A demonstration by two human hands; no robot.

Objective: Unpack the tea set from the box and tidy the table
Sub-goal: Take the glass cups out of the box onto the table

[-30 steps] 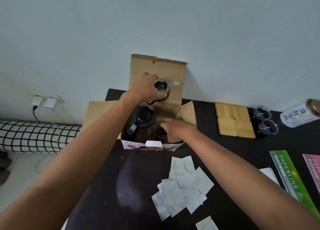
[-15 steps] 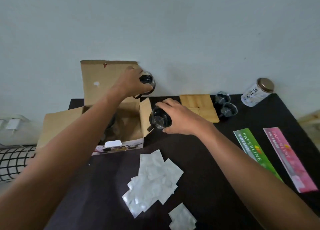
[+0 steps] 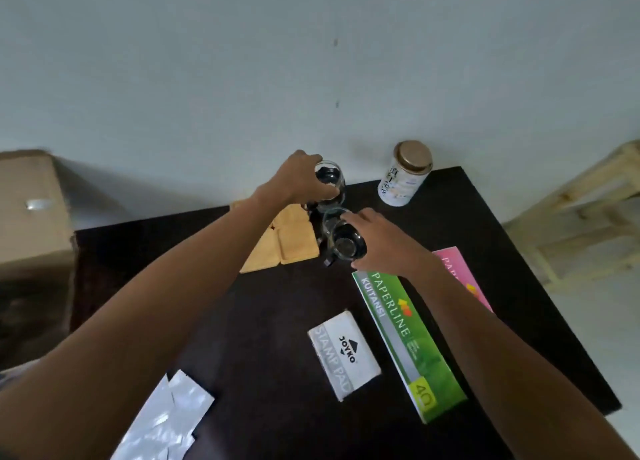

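Two hands — left hand [image 3: 298, 182], right hand [image 3: 382, 243] — two glass cups [image 3: 329, 180], four coasters [image 3: 289, 243]

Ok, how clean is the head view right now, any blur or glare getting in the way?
Head view: the cardboard box at the left edge is smeared by motion blur; wide-angle bending skews the table edges; glare whitens the foil packets; the glass cups in the left hand and right hand stay fairly sharp, though dark.

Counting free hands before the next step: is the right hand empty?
No, the right hand holds a glass cup beside the wooden coasters.
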